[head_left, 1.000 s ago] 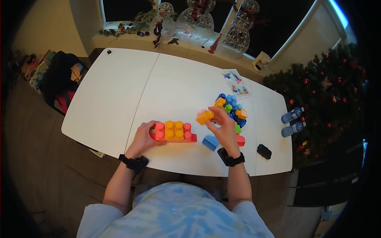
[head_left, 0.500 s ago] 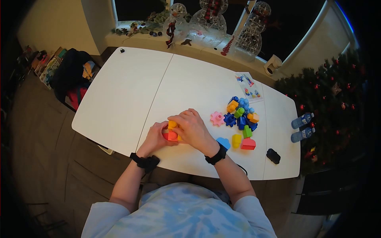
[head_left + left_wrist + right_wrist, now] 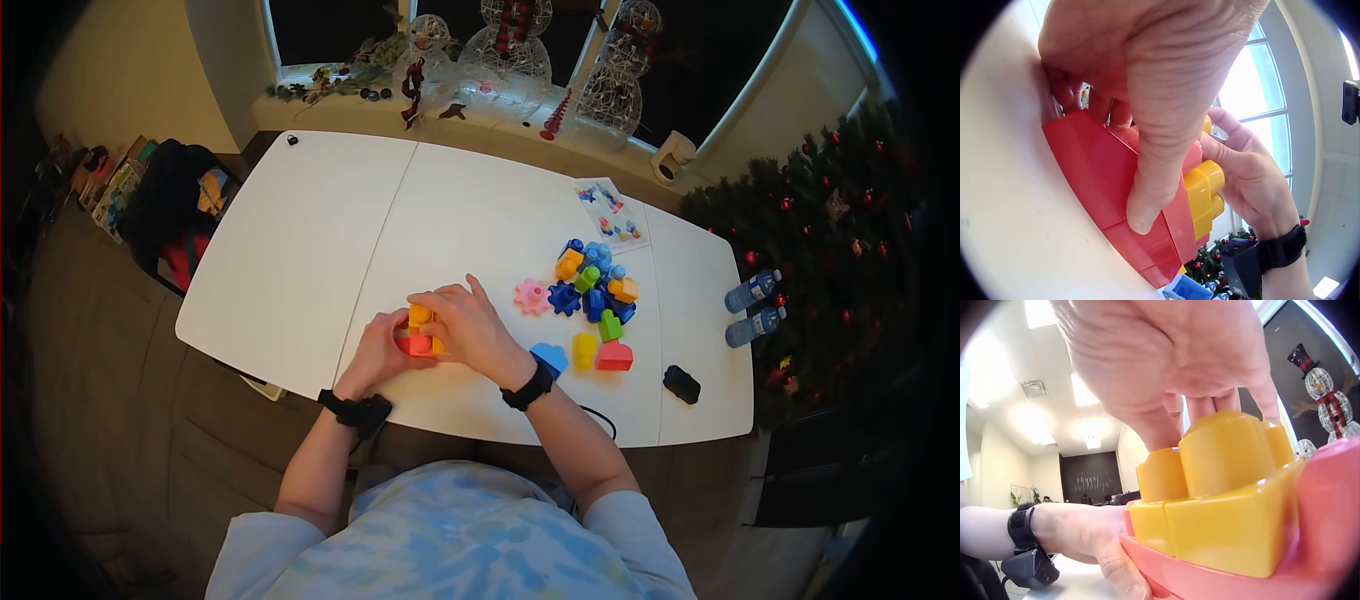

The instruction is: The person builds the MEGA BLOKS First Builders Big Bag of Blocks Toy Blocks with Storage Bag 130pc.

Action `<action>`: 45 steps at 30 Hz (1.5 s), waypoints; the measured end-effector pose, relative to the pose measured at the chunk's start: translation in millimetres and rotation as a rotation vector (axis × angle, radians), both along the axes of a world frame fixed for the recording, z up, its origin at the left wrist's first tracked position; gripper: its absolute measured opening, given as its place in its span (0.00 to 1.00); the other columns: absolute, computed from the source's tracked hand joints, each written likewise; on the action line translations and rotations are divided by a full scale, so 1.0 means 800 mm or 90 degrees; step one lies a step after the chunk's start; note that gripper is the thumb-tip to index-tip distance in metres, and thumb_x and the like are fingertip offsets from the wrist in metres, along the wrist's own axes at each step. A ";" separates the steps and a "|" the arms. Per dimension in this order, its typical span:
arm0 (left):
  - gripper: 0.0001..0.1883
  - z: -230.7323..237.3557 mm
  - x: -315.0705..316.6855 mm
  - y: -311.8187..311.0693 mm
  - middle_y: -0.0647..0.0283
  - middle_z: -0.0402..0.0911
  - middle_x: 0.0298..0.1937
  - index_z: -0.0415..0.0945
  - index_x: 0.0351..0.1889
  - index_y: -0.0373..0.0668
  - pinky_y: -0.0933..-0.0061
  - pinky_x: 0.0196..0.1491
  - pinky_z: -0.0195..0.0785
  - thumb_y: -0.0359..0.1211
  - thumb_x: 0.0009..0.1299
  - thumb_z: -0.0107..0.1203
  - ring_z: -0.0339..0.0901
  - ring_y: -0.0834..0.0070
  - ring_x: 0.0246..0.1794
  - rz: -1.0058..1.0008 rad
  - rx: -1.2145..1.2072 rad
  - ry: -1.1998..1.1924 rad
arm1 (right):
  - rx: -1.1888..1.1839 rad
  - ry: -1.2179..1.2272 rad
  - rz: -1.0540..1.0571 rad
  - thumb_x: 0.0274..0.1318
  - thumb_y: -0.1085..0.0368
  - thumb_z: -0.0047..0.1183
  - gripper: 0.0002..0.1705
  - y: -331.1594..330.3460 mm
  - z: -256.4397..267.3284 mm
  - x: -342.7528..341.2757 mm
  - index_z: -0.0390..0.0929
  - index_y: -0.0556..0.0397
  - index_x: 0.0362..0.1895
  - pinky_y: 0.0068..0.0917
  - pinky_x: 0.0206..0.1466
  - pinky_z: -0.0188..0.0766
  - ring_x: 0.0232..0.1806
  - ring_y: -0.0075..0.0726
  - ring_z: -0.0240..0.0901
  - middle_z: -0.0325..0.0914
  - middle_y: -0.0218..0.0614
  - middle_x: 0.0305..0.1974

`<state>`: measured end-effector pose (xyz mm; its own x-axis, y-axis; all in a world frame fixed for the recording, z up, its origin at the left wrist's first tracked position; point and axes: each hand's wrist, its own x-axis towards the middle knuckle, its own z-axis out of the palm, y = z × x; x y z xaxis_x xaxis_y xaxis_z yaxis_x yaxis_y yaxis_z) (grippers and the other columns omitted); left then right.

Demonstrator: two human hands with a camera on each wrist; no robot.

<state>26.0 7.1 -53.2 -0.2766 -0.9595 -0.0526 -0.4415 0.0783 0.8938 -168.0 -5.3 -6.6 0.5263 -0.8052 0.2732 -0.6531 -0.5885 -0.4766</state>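
Note:
A red and pink block base, red side (image 3: 1091, 169), stands on the white table in the left wrist view. My left hand (image 3: 378, 355) grips its left end, thumb along the side. A yellow block (image 3: 1222, 531) is seated on the pink part (image 3: 1335, 500). My right hand (image 3: 480, 330) reaches over the stack and holds a small yellow brick (image 3: 418, 314) at its left end, above a pink stud (image 3: 421, 345). In the left wrist view the right hand (image 3: 1250, 175) is behind the yellow studs. The fingers hide whether that brick is fully seated.
Right of my hands lie a light blue block (image 3: 549, 358), a yellow brick (image 3: 584, 350), a red block (image 3: 614, 356), a pink gear (image 3: 532, 297) and a pile of mixed blocks (image 3: 595, 285). A printed sheet (image 3: 612, 215), black object (image 3: 681, 384) and two bottles (image 3: 755, 327) are farther right.
My right hand has moved left with the small yellow brick, from beside the pile to the left end of the stack. My left hand still grips the base.

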 end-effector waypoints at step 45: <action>0.40 -0.016 0.001 0.000 0.50 0.83 0.52 0.80 0.59 0.37 0.63 0.58 0.78 0.36 0.46 0.83 0.84 0.61 0.51 0.004 -0.042 -0.007 | 0.088 -0.187 -0.075 0.53 0.74 0.67 0.23 0.016 -0.002 -0.097 0.78 0.53 0.54 0.39 0.55 0.76 0.50 0.52 0.81 0.84 0.44 0.47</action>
